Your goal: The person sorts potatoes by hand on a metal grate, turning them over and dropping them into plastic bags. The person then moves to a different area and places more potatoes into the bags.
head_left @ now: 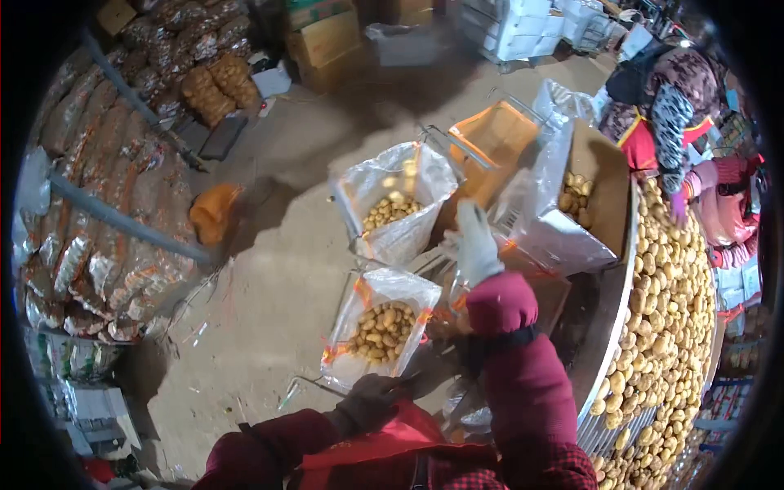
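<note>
My right hand (476, 243), in a pale glove, reaches forward with its fingers stretched out and somewhat blurred; I see nothing held in it. To its left stands a plastic-lined container (359, 175) with potatoes (392, 214) inside. Several blurred potatoes (398, 181) show above that pile, seemingly in the air. My left hand (371, 400), in a dark glove, is low near the front edge of a second lined container (341, 369), which also holds potatoes (384, 331). The left fingers are too dark to read.
Potatoes (653, 302) cover a slatted sorting table (625, 420) on my right. A carton (608, 188) and an orange-lined container (494, 131) stand ahead. Another person (674, 106) works at the table's far end. Stacked sacks (106, 196) line the left side.
</note>
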`<action>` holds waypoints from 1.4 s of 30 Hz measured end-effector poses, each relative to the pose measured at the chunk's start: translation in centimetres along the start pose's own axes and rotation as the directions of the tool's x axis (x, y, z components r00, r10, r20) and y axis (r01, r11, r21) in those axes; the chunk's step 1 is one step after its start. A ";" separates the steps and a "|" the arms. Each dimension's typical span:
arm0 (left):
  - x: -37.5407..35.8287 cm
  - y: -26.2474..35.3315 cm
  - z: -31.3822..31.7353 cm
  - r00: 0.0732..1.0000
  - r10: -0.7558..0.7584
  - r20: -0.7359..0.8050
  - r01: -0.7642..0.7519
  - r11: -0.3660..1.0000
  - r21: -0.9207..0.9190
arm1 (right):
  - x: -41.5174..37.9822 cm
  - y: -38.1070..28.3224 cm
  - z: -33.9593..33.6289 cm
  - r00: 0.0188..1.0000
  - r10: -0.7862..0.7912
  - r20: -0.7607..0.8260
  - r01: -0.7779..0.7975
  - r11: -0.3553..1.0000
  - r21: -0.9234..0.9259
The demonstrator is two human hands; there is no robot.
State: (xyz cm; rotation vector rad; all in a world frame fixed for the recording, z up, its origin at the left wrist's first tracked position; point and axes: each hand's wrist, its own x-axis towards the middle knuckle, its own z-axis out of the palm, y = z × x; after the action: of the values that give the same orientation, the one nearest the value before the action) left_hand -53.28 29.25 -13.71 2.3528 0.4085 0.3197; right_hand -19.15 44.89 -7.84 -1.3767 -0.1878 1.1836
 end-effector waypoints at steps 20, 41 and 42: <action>18.0 10.7 12.6 0.689 0.724 -0.023 -0.689 0.645 -0.331 | -33.1 2.7 -25.3 0.723 -0.496 -0.480 0.607 0.789 0.098; 12.2 36.6 24.2 -0.020 0.891 0.454 -0.775 0.273 -0.570 | -69.9 14.6 -21.8 -0.191 -0.239 -0.952 0.602 0.737 -0.306; 12.3 36.5 24.4 -0.033 0.875 0.482 -0.775 0.283 -0.566 | -69.7 14.5 -21.6 -0.198 -0.237 -0.951 0.602 0.736 -0.308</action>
State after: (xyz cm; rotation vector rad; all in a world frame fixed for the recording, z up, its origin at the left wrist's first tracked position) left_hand -26.42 -6.40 -4.46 2.0044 -1.5568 -0.1534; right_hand -43.61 -23.02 10.15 -1.3850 0.5383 -0.6574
